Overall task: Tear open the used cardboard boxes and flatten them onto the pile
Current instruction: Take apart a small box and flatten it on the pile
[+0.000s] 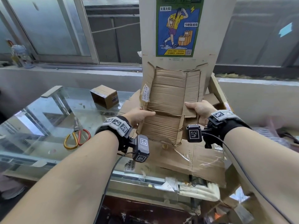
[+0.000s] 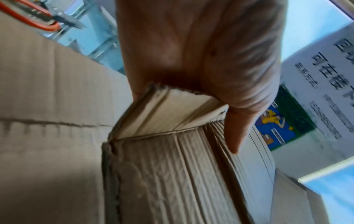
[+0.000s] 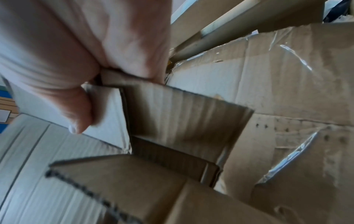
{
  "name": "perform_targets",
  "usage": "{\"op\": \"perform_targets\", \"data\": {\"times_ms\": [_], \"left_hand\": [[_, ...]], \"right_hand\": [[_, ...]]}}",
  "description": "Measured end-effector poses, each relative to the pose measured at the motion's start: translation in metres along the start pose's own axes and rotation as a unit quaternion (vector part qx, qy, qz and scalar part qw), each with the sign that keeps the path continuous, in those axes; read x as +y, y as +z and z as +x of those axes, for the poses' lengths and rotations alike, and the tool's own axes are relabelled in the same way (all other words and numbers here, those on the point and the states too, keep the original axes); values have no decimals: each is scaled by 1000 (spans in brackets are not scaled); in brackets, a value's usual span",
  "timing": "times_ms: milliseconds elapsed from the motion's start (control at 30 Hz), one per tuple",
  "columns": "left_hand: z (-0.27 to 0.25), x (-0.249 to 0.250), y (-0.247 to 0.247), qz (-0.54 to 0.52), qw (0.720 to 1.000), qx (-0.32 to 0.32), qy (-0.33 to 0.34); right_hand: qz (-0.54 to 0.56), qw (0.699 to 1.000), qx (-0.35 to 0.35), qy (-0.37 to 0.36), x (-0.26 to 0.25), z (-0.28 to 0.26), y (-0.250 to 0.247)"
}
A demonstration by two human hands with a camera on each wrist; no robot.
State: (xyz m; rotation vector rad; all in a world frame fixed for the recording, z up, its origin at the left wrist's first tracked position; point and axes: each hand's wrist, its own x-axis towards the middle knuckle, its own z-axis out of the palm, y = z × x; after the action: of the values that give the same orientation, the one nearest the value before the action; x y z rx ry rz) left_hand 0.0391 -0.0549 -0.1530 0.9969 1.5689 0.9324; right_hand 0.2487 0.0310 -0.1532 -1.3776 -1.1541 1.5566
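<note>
A torn-open, flattened brown cardboard box (image 1: 168,97) is held up in front of me over the pile of flat cardboard (image 1: 194,160). My left hand (image 1: 139,114) grips its left edge, thumb on the inner face. My right hand (image 1: 198,109) grips the right flap the same way. In the left wrist view the left hand (image 2: 201,60) pinches a folded cardboard edge (image 2: 172,112). The right wrist view shows my right hand (image 3: 91,60) pinching a flap (image 3: 182,115), with the pile (image 3: 287,91) beneath. A small closed box (image 1: 104,96) sits on the glass counter.
Red and yellow scissors (image 1: 77,136) lie on the glass counter (image 1: 40,126) at the left. A tall cardboard sheet with a poster (image 1: 178,26) stands upright behind the held box. More cardboard leans at the right. A window ledge runs along the back.
</note>
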Motion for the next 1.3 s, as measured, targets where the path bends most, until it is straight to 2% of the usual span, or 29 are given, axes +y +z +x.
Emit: {"op": "perform_targets", "data": {"times_ms": [67, 167, 233, 300, 333, 433, 500, 633, 700, 733, 767, 800, 833, 867, 900, 933, 967, 1000, 1033, 1067, 1133, 1200, 1233, 1267, 1300], "left_hand": [[-1, -3, -4, -54, 997, 30, 35], [2, -8, -11, -9, 982, 165, 94], [5, -11, -15, 0, 968, 230, 98], [3, -9, -20, 4, 962, 263, 75], [1, -8, -21, 5, 967, 244, 74], [-7, -2, -12, -53, 993, 76, 71], [-5, -2, -9, -64, 996, 34, 54], [14, -12, -13, -49, 995, 82, 39], [16, -11, -13, 0, 991, 126, 45], [17, -8, -13, 30, 984, 168, 51], [21, -6, -13, 40, 975, 211, 55], [21, -2, -13, 33, 966, 251, 51], [20, 4, -12, 30, 954, 292, 53], [19, 10, -10, 42, 942, 328, 55], [19, 16, -10, 67, 932, 351, 62], [18, 21, -11, 90, 926, 360, 73], [16, 27, -11, 110, 918, 368, 95], [15, 31, -11, 113, 917, 366, 114], [16, 34, -9, 96, 921, 351, 136], [18, 35, -10, 64, 929, 327, 160], [15, 38, -6, -6, 940, 275, 201], [11, 39, -1, -44, 943, 242, 224], [11, 39, 0, -56, 942, 234, 232], [11, 40, 2, -66, 941, 228, 241], [9, 42, 3, -69, 940, 222, 250]], "right_hand": [[21, 1000, -18, 3, 0, -4, -2], [33, 998, -41, 25, -4, -10, -5], [30, 997, -58, 38, -5, -12, -7], [31, 996, -69, 44, -6, -16, -10], [35, 996, -74, 46, -6, -16, -12], [21, 994, -90, 53, -2, -16, -12], [1, 994, -96, 51, 2, -12, -12], [-16, 997, -61, 40, 6, -4, -14], [-87, 996, -3, -32, 6, 2, -8], [-162, 983, 41, -78, 4, 5, -4], [-252, 956, 86, -120, 1, 5, 1], [-345, 915, 120, -173, -3, 1, 7], [-430, 856, 141, -252, -7, -5, 12], [-502, 780, 140, -346, -9, -8, 16], [-563, 697, 118, -429, -9, -12, 20], [-616, 620, 80, -479, -8, -10, 23], [-658, 564, 43, -496, -6, -10, 26], [-691, 538, 22, -482, -3, -10, 28], [-711, 535, 26, -457, -2, -11, 29], [-719, 548, 48, -425, -1, -11, 29], [-704, 609, 83, -356, -2, -13, 25], [-671, 673, 84, -301, -7, -14, 24], [-666, 683, 91, -286, -10, -15, 25], [-674, 673, 109, -285, -15, -15, 26], [-693, 648, 127, -290, -20, -16, 27]]}}
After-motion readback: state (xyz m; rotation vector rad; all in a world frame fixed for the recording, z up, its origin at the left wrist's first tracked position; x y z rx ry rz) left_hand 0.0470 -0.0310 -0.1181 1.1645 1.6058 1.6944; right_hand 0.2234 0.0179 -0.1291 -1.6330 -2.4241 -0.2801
